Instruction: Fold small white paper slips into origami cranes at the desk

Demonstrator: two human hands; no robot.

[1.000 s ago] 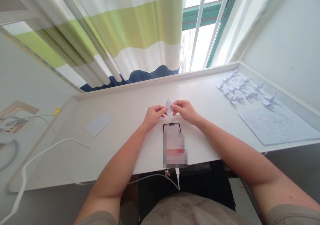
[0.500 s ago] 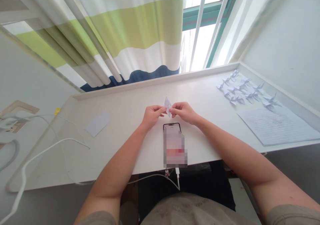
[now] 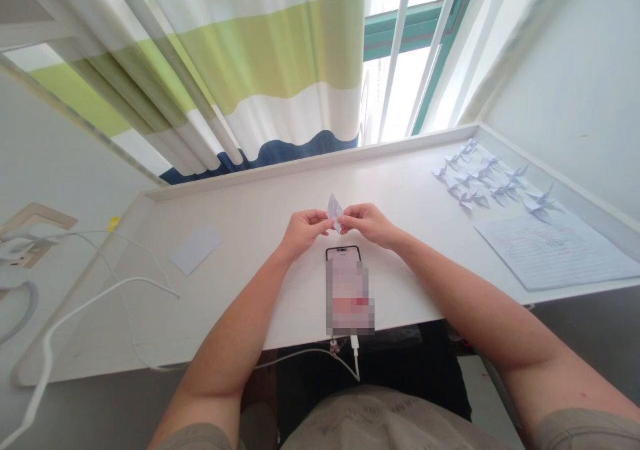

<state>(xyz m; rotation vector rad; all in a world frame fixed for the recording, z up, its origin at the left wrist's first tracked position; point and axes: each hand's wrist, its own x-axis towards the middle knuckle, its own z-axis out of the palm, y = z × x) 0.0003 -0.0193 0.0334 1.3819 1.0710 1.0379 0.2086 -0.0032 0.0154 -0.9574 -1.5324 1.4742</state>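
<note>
Between my two hands, above the white desk, stands a small folded white paper (image 3: 335, 206) with a pointed top. My left hand (image 3: 306, 229) pinches its left side between thumb and fingers. From the right, my right hand (image 3: 369, 224) grips the lower right side with thumb and forefinger. The fingers cover part of the folds. Just below the hands, on the desk, lies a phone (image 3: 345, 255) with its screen blurred out.
Several folded paper cranes (image 3: 500, 180) stand at the desk's far right, behind written sheets (image 3: 555, 253). A blank paper slip (image 3: 195, 249) lies at left. White cables (image 3: 47, 343) cross the left side; a charging plug (image 3: 355, 343) joins the phone. A raised rim (image 3: 310, 162) borders the desk (image 3: 260, 203).
Both hands keep their pinch on the folded paper. The paper's tip has tilted very slightly to the left; otherwise little differs.
</note>
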